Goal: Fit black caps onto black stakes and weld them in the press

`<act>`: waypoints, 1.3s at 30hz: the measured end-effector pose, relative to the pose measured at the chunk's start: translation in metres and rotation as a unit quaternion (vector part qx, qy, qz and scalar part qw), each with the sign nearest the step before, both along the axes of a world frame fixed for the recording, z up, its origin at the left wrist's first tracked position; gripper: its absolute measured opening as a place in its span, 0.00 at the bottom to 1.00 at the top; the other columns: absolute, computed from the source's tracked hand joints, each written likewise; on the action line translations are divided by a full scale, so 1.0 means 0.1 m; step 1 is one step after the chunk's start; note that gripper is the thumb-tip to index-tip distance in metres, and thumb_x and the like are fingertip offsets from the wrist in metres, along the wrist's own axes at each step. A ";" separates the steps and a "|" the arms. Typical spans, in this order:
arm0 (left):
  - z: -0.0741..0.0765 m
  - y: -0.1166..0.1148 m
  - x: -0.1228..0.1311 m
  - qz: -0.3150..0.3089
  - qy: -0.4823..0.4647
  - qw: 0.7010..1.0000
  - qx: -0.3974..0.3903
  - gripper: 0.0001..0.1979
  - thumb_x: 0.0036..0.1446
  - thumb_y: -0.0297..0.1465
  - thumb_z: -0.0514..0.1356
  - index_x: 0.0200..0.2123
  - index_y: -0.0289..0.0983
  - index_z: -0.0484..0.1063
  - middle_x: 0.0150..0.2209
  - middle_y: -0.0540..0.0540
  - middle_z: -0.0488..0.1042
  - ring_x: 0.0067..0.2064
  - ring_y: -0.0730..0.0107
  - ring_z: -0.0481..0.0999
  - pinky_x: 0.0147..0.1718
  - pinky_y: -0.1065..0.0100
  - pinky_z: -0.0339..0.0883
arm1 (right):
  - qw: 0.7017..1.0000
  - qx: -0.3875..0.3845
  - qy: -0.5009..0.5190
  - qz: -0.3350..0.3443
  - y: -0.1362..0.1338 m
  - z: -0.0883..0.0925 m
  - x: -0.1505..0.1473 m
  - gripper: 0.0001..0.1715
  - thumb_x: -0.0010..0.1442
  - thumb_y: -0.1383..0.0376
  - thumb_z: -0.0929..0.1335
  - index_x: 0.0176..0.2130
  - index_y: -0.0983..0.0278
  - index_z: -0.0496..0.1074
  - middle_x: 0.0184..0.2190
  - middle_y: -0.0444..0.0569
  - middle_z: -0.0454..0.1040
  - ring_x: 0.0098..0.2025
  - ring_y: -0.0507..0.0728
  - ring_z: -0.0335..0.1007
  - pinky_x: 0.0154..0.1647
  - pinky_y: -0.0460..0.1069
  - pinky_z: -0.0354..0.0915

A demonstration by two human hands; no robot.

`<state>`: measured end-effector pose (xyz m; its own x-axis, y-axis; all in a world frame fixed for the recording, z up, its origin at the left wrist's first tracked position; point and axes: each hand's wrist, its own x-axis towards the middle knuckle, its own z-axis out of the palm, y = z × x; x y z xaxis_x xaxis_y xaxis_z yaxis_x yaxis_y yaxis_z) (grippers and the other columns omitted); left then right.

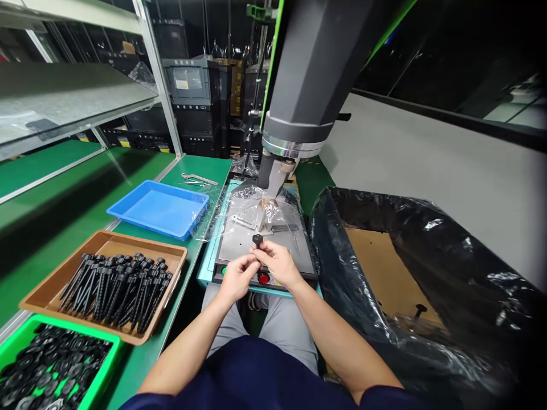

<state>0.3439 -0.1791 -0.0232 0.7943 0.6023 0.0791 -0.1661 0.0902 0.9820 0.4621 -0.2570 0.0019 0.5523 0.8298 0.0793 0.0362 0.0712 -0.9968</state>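
Observation:
In front of the machine's plate, my right hand (278, 263) pinches a black knob-headed rod (257, 240), knob up. Its lower part is hidden behind my fingers. My left hand (240, 275) is closed just beside it, thumb and fingertips pressed together and meeting the right fingers. Whatever the left fingertips hold cannot be made out. To the left, a brown tray (34, 300) carries many black ribbed rods (119, 285) with round heads. Nearer to me, a green tray (111, 348) holds small black disc-shaped parts (55, 364).
Above the metal plate (233, 247) hangs a large grey machine head (299, 85); clear plastic film surrounds its tip. A red button (264, 278) is under my hands. A blue tray (154, 209) and a wrench (200, 179) lie left. Right stands a bin lined with black plastic (342, 267).

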 end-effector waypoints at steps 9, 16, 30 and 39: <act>-0.02 0.18 -0.31 0.033 0.012 0.999 -0.004 0.08 0.53 0.36 0.65 0.32 0.36 0.79 0.29 0.47 0.75 0.31 0.66 0.70 0.35 0.67 0.64 | 0.998 0.017 0.036 0.046 0.35 -0.03 -0.24 0.16 0.47 0.56 0.77 0.29 0.63 0.72 0.26 0.44 0.74 0.28 0.54 0.69 0.30 0.48 0.66; 0.30 0.42 -0.76 0.116 0.077 0.983 0.117 0.06 0.52 0.34 0.65 0.30 0.39 0.80 0.29 0.46 0.76 0.33 0.63 0.73 0.37 0.66 0.66 | 0.989 0.015 0.029 0.145 0.71 -0.05 -0.51 0.17 0.49 0.55 0.76 0.34 0.62 0.72 0.29 0.45 0.74 0.31 0.55 0.70 0.34 0.49 0.67; 0.27 1.01 -2.44 0.387 0.423 0.807 0.144 0.10 0.38 0.24 0.70 0.19 0.43 0.73 0.24 0.47 0.76 0.41 0.52 0.77 0.45 0.62 0.67 | 0.985 -0.090 0.036 0.143 0.23 -0.16 -0.11 0.30 0.46 0.45 0.76 0.39 0.62 0.74 0.36 0.56 0.79 0.39 0.62 0.77 0.44 0.56 0.74; 0.21 1.05 -2.37 0.203 0.665 0.660 0.285 0.08 0.55 0.32 0.61 0.38 0.39 0.77 0.40 0.42 0.80 0.42 0.58 0.77 0.39 0.65 0.67 | 0.985 -0.167 -0.029 0.026 -0.41 -0.20 0.38 0.34 0.42 0.41 0.76 0.38 0.63 0.75 0.34 0.55 0.80 0.36 0.62 0.79 0.37 0.48 0.77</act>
